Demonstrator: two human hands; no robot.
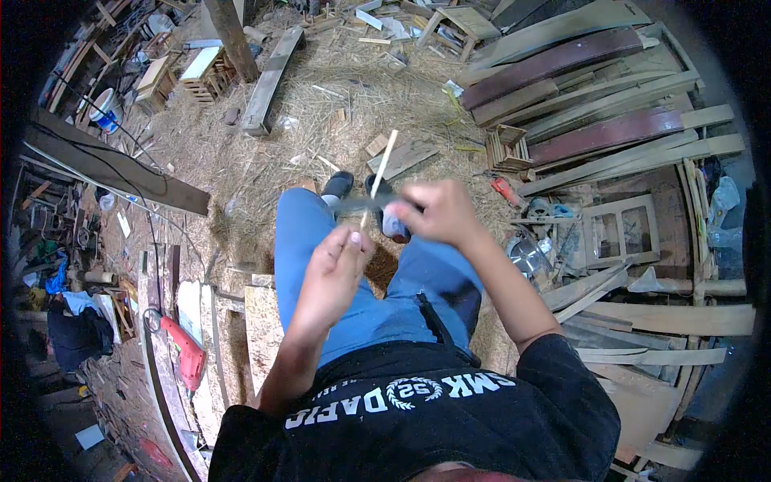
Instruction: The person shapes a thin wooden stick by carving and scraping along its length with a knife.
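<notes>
My left hand (340, 261) is closed round the lower end of a thin, pale wooden stick (385, 163), which points up and away from me. Fingers of my right hand (434, 210) are wrapped round a knife (361, 204). Its dark blade is smeared by motion and lies across the stick, just above my left fingers. Whether blade and wood touch is too blurred to tell. Both hands are over my lap, above my blue trousers (301, 233).
A red power tool (186, 353) lies on boards at the left. Stacked planks (578, 132) and a wooden frame (622, 231) are at the right. A long board (275, 80) rests on the shaving-covered floor ahead, and a beam (120, 165) juts in from the left.
</notes>
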